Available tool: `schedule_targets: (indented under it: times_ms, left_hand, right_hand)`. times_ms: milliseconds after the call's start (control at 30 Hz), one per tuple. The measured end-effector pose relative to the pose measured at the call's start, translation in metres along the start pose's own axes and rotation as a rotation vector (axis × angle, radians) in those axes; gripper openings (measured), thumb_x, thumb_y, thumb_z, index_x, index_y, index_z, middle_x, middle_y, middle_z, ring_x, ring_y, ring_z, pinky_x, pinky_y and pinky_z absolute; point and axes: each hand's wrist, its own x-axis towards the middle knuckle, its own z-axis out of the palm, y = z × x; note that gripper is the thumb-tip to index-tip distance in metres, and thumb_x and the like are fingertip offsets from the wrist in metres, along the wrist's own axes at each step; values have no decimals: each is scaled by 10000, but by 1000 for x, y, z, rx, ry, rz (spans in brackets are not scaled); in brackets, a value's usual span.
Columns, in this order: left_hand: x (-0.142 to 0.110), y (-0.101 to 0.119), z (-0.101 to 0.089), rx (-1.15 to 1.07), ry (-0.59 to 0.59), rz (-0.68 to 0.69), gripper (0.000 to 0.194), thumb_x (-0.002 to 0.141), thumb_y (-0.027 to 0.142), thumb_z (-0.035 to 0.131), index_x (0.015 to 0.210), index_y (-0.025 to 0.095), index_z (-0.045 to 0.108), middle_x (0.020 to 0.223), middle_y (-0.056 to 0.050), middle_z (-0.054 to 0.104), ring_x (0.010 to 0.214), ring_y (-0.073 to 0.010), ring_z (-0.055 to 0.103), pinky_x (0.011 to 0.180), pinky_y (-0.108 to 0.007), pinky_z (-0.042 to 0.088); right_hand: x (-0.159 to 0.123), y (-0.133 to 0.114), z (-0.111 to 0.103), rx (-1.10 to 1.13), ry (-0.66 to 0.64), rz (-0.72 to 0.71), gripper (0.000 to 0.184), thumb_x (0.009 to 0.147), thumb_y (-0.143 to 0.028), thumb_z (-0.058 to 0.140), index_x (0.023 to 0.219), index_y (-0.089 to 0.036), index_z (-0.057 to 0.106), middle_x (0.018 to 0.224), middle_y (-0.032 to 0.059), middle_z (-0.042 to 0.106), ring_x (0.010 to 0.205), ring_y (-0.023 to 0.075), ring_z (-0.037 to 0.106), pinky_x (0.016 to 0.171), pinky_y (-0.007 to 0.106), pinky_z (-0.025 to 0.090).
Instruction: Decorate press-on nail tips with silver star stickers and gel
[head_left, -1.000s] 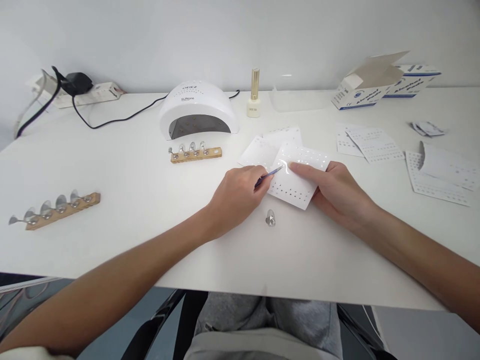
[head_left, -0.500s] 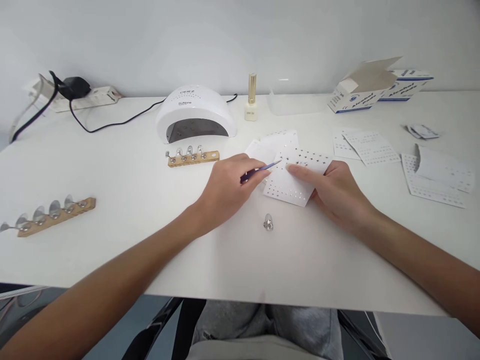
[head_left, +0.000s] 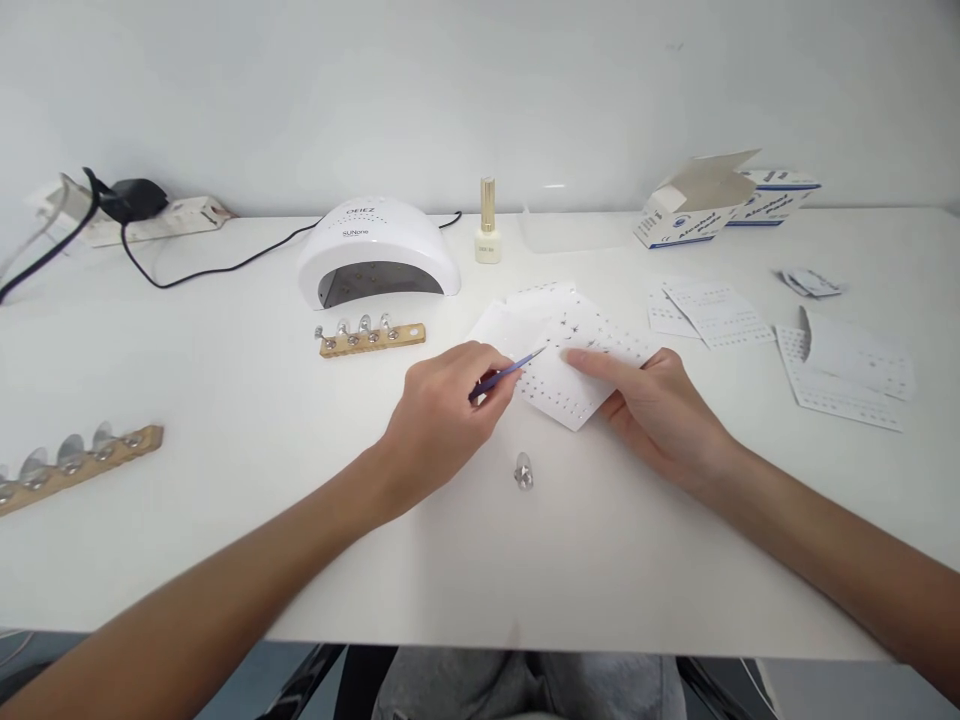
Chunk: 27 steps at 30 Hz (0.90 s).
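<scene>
My left hand (head_left: 450, 400) pinches slim purple tweezers (head_left: 499, 378), their pale tip pointing right over a white sticker sheet (head_left: 570, 400). Small silver star shapes dot this sheet. My right hand (head_left: 652, 405) grips its right side, thumb on top and fingers underneath. The tweezer tip is near the stars on the sheet's upper left; whether it touches them I cannot tell. More white paper (head_left: 495, 325) lies behind the held sheet, partly covered. Below, on the table, lies a clear nail tip (head_left: 524, 472) with silver decoration.
A white nail lamp (head_left: 379, 245) stands behind a wooden strip of nail tips (head_left: 371, 342); another strip (head_left: 82, 468) lies left. A polish bottle (head_left: 487, 225), an open alcohol-pad box (head_left: 694, 205) and a power strip (head_left: 180, 215) line the wall. Loose sticker sheets (head_left: 720, 312) lie right.
The whole view has shifted, so the table items appear lower and farther left. The tweezer tip has drawn slightly back from the right thumb; both hands keep their holds.
</scene>
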Motion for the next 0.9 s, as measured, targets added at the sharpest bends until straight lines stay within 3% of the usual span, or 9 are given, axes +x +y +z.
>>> schedule_targets:
  times_ms: [400,633,900]
  left_hand:
    - [-3,1,2,26,-48,-14,109,817,122,613,710,140,614,592,42,565,529,-39,449,485,-166,353]
    - [-4,1,3,26,-29,9,112,822,118,607,712,141,602,591,46,556,530,-37,438,490,-167,352]
    - [-3,5,0,-5,-35,-31,118,826,107,585,718,153,600,591,44,546,529,-45,419,486,-177,340]
  right_hand:
    - [-4,3,0,-73,-27,-53,49,787,-260,710,783,-212,720,945,55,714,926,263,667,797,368,574]
    - [-5,4,0,-130,2,-89,63,791,-280,709,792,-217,711,991,51,705,889,247,669,740,351,570]
    - [-8,2,4,-252,84,-107,136,756,-372,733,778,-240,712,890,29,702,821,230,660,664,319,546]
